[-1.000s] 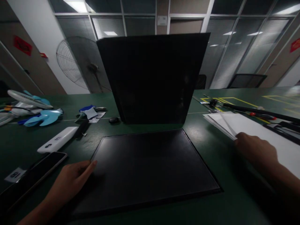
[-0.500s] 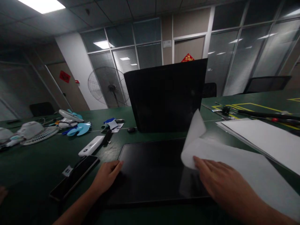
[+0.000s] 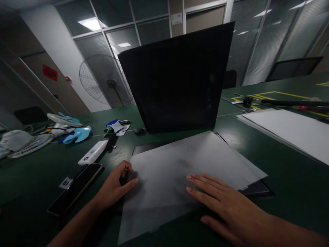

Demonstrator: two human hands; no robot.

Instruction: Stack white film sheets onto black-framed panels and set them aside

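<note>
A large white sheet (image 3: pixel 174 168) lies tilted over a dark flat panel (image 3: pixel 259 188), whose corners and edges show around it. The sheet's near left corner hangs past the panel's front side. My right hand (image 3: pixel 221 206) rests over the right part of the sheet with fingers spread and holds nothing. At the panel's left edge, my left hand (image 3: pixel 115 185) curves beside the sheet, thumb and fingers apart, with nothing seen between them. Behind the panel stands a tall black board (image 3: pixel 180 82).
A phone (image 3: pixel 74 190), a white power bank (image 3: pixel 93 152) and a black mouse (image 3: pixel 139 131) lie on the left. Fan parts (image 3: pixel 77 135) are farther back left. White sheets (image 3: pixel 293 132) are stacked at the right, near a black rod (image 3: pixel 285 102) on the green table (image 3: pixel 295 206).
The white sheet has moved left from beside the panel and now covers most of it. My right hand has let go of the sheet and spread out. The view has tipped downward.
</note>
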